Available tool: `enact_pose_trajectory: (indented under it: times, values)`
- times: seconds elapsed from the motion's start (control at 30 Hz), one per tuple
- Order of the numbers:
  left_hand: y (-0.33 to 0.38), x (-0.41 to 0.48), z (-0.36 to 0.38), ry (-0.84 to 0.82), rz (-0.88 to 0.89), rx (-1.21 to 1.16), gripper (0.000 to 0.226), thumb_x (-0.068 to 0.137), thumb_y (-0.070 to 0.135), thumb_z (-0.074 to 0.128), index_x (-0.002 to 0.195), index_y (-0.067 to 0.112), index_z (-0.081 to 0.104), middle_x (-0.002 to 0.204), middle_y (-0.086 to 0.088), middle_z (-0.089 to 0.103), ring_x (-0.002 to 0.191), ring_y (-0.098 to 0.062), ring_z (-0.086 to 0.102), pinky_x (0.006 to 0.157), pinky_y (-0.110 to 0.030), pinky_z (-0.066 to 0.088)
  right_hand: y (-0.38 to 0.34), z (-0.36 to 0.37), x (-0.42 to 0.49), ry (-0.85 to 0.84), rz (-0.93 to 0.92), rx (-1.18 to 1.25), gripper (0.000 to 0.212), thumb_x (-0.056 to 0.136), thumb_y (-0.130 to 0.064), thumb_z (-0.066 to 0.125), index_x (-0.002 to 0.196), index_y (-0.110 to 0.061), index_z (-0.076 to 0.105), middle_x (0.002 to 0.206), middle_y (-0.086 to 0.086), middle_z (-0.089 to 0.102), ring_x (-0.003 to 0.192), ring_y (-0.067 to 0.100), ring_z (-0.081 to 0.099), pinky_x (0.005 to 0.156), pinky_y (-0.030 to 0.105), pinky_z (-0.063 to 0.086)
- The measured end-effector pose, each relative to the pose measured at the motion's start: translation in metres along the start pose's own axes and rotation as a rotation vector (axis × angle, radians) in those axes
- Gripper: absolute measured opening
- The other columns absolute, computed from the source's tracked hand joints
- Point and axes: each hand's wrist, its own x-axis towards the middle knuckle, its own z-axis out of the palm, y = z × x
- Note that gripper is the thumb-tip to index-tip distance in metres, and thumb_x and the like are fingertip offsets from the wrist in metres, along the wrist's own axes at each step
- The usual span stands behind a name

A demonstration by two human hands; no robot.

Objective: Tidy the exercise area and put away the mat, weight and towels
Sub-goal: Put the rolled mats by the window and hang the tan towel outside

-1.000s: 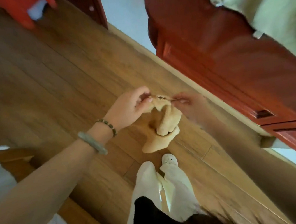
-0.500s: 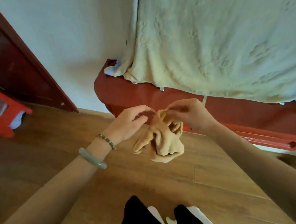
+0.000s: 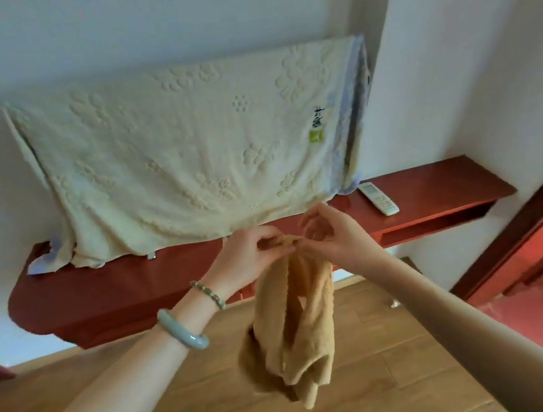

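Tan terry towel (image 3: 296, 323) hanging crumpled above the wooden floor (image 3: 372, 382), its top edge pinched between both hands. Left hand (image 3: 249, 257) and right hand (image 3: 329, 236), forearms extended and converging, each with fingers clenched on the cloth. Behind, pale embossed blanket (image 3: 187, 154) bearing a small green label (image 3: 317, 136) and unreadable dark script.

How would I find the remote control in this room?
Look at the long dark-red wooden cabinet against the white wall. On its top, right of the draped pale cream floral cloth, lies a slim white remote control, the only small hard object there.
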Motion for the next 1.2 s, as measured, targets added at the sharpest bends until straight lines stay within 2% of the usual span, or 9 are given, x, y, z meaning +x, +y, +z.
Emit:
enact_pose_trajectory:
  times: [0.17,0.37,0.6,0.77,0.83,0.9,0.97,1.07,1.2]
  values:
    - [0.064,0.033,0.068,-0.048,0.177,0.002,0.013,0.082,0.028,0.070,0.087,0.016,0.074,0.071,0.011,0.065,0.069,-0.004,0.057,0.067,-0.017,0.044,0.077,-0.064,-0.068,0.046,0.125,0.012,0.033,0.071,-0.021,0.080,0.096,-0.019,0.058,0.086,0.000,0.067,0.081,0.014,0.064,0.075,0.033,0.054]
    - [0.130,0.065,0.146,-0.122,0.319,-0.034,0.004,0.081,0.022,0.072,0.083,0.019,0.072,0.069,0.029,0.061,0.071,0.006,0.057,0.069,-0.007,0.038,0.157,-0.115,-0.143,-0.127,0.385,-0.069,0.040,0.074,-0.034,0.076,0.109,-0.025,0.060,0.099,-0.009,0.063,0.093,0.005,0.060,0.087,0.026,0.051]
    - [0.190,0.095,0.219,-0.321,0.420,-0.141,0.007,0.082,0.018,0.070,0.083,0.011,0.071,0.071,0.015,0.064,0.071,-0.002,0.058,0.071,-0.014,0.046,0.195,-0.192,-0.191,0.176,0.410,-0.118,0.068,0.074,-0.018,0.076,0.134,-0.026,0.045,0.107,-0.012,0.050,0.105,0.010,0.047,0.097,0.027,0.039]
    - [0.227,0.135,0.271,-0.409,0.449,-0.200,0.009,0.082,0.035,0.065,0.082,0.027,0.070,0.075,0.008,0.067,0.076,-0.010,0.061,0.070,-0.019,0.048,0.228,-0.246,-0.230,0.144,0.605,-0.303,0.031,0.080,-0.025,0.072,0.107,-0.012,0.066,0.103,0.001,0.062,0.096,0.017,0.054,0.085,0.029,0.044]
    - [0.241,0.155,0.294,-0.426,0.446,-0.229,0.008,0.084,0.030,0.065,0.083,0.025,0.071,0.077,0.004,0.069,0.077,-0.009,0.061,0.071,-0.017,0.048,0.243,-0.268,-0.252,0.170,0.699,-0.270,0.019,0.081,-0.022,0.067,0.098,-0.013,0.066,0.099,0.003,0.064,0.092,0.019,0.058,0.080,0.030,0.047]
    - [0.252,0.180,0.319,-0.474,0.449,-0.232,0.009,0.086,0.025,0.065,0.083,0.018,0.071,0.076,0.003,0.068,0.074,-0.003,0.060,0.068,-0.012,0.046,0.251,-0.296,-0.272,0.270,0.726,-0.183,0.006,0.082,-0.012,0.060,0.082,-0.017,0.058,0.082,-0.002,0.057,0.076,0.011,0.052,0.063,0.018,0.042]
    - [0.257,0.205,0.346,-0.571,0.434,-0.209,0.012,0.087,0.022,0.065,0.078,0.013,0.068,0.067,0.008,0.063,0.065,0.001,0.055,0.063,-0.010,0.042,0.249,-0.327,-0.286,0.427,0.719,-0.092,0.024,0.083,-0.003,0.059,0.070,-0.018,0.046,0.067,-0.006,0.043,0.059,0.003,0.039,0.050,0.014,0.031]
    - [0.263,0.245,0.398,-0.784,0.441,-0.083,0.018,0.085,0.017,0.068,0.067,0.019,0.063,0.061,0.012,0.058,0.061,0.000,0.052,0.063,-0.016,0.040,0.244,-0.373,-0.303,0.641,0.707,-0.043,0.027,0.081,-0.003,0.067,0.069,-0.019,0.048,0.057,-0.014,0.043,0.049,-0.003,0.039,0.049,0.013,0.032]
    - [0.298,0.280,0.472,-1.076,0.521,0.083,0.017,0.082,0.021,0.072,0.095,0.029,0.064,0.097,0.006,0.069,0.092,-0.004,0.064,0.091,-0.027,0.050,0.243,-0.428,-0.298,0.718,0.689,-0.056,0.023,0.076,-0.008,0.074,0.076,-0.027,0.061,0.053,-0.021,0.055,0.052,-0.008,0.046,0.055,0.010,0.037]
